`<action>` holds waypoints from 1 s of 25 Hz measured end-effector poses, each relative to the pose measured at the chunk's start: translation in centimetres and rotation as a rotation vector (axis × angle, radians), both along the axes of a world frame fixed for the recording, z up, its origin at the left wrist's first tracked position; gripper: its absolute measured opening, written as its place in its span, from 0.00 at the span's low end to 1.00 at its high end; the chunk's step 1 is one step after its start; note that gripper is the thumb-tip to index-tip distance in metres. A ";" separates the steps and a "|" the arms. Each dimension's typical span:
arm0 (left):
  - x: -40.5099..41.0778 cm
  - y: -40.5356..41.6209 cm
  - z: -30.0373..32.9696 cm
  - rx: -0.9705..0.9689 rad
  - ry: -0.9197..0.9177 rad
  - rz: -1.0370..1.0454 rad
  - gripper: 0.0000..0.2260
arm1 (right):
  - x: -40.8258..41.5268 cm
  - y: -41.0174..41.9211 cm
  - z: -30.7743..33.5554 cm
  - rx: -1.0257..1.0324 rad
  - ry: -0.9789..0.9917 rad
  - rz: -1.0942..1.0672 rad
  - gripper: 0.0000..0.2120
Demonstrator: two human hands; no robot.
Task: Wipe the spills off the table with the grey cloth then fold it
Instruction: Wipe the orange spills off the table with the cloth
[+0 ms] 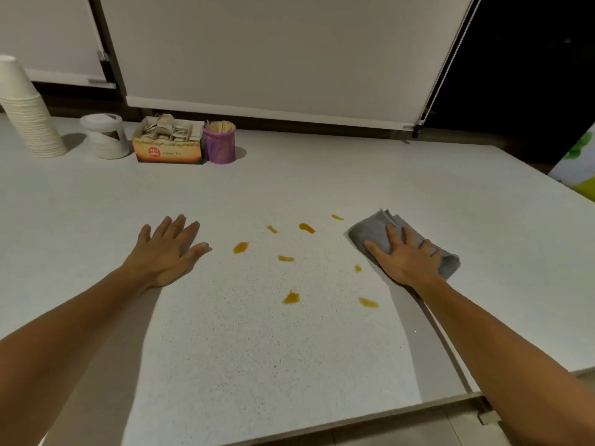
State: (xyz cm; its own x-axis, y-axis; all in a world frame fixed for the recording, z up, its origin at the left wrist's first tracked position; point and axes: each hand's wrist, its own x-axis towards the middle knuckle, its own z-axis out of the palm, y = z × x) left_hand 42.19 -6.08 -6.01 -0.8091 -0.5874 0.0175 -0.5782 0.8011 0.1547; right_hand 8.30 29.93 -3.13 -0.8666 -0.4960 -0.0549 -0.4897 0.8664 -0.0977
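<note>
Several orange-brown spills (291,298) dot the middle of the white speckled table (244,355). A folded grey cloth (370,228) lies to the right of them. My right hand (404,257) rests flat on top of the cloth, fingers spread and pressing it down, hiding its near half. To the left of the spills my left hand (167,249) lies palm down on the bare table, fingers apart, holding nothing.
At the back left stand a tall stack of white paper cups (27,114), a white jar (106,135), an open box of tea bags (169,143) and a purple mesh holder of wooden sticks (220,143). The table's near edge (354,423) and right edge lie close by.
</note>
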 end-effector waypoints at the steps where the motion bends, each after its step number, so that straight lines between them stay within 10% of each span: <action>1: 0.0 0.0 0.0 -0.004 -0.005 -0.004 0.42 | -0.5 -1.0 0.2 -0.004 -0.006 -0.018 0.50; 12: -0.3 -0.4 -0.2 -0.039 0.002 -0.016 0.40 | -6.7 -13.2 1.3 0.000 -0.016 -0.013 0.53; 25: -0.3 -1.8 -0.9 -0.039 -0.038 -0.027 0.39 | -7.1 -12.9 0.3 0.082 0.077 0.559 0.45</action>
